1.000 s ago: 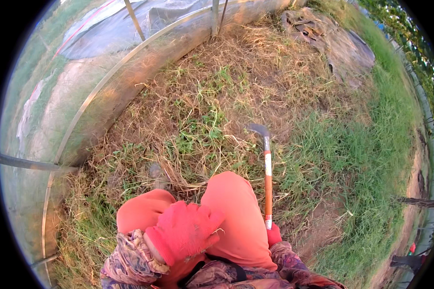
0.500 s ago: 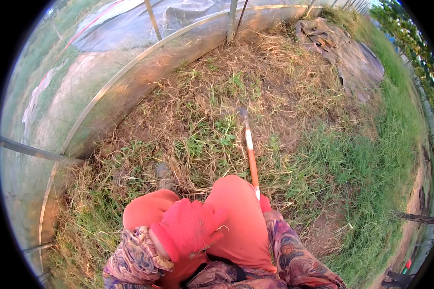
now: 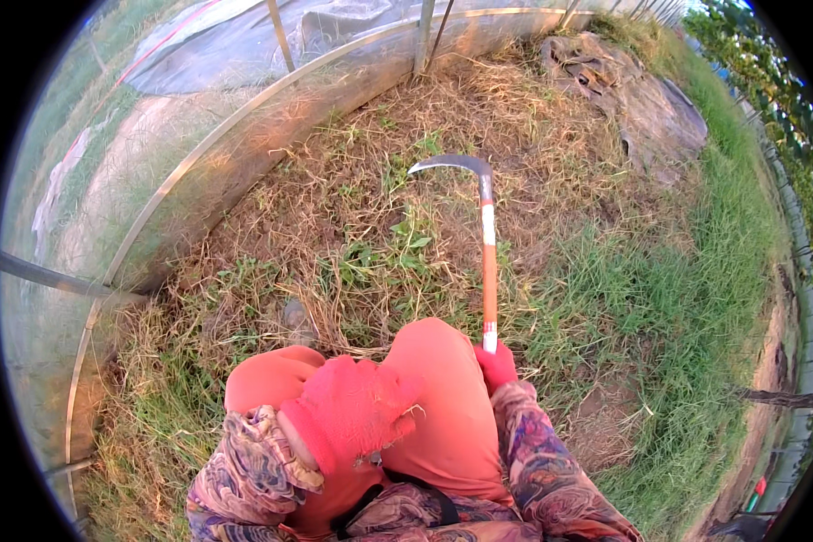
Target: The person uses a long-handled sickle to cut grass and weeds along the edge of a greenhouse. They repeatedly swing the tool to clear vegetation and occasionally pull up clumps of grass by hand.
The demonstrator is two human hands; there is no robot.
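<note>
Though lengthwise forward, sickle [image 3: 489,262] tip-left.

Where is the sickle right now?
In the head view, the sickle is right of centre, gripped by the right hand beside the right knee, its curved blade pointing left.
</note>
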